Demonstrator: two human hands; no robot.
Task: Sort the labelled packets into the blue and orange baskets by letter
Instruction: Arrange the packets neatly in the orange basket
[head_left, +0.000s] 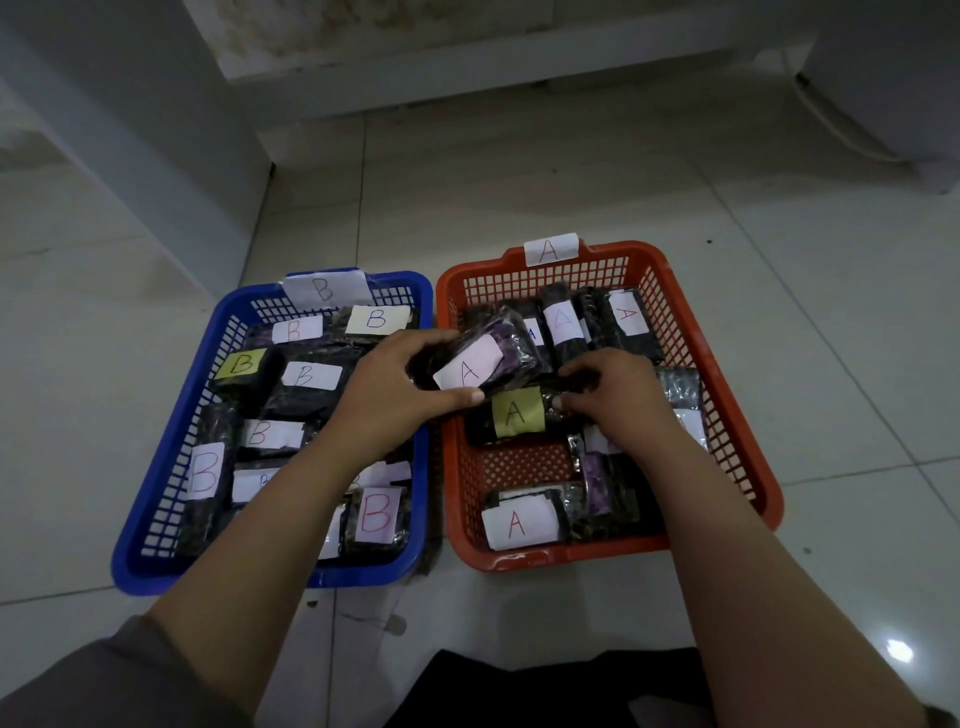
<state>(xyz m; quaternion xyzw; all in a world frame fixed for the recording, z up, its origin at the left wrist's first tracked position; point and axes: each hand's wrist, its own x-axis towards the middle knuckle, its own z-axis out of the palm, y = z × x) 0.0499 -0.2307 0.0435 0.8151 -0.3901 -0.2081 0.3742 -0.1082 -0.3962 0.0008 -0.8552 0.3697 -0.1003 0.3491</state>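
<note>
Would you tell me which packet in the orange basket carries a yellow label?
The packet mid-basket in the orange basket, gripped by the right hand; its A sits on yellow paper, the others' on white.

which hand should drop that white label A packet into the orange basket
Probably the left hand: it already holds the white-label A packet over the orange basket. The right hand is busy gripping the yellow-label A packet.

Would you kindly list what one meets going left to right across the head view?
Blue basket → left hand → white-labelled A packet it grips → right hand → orange basket's right wall.
</note>
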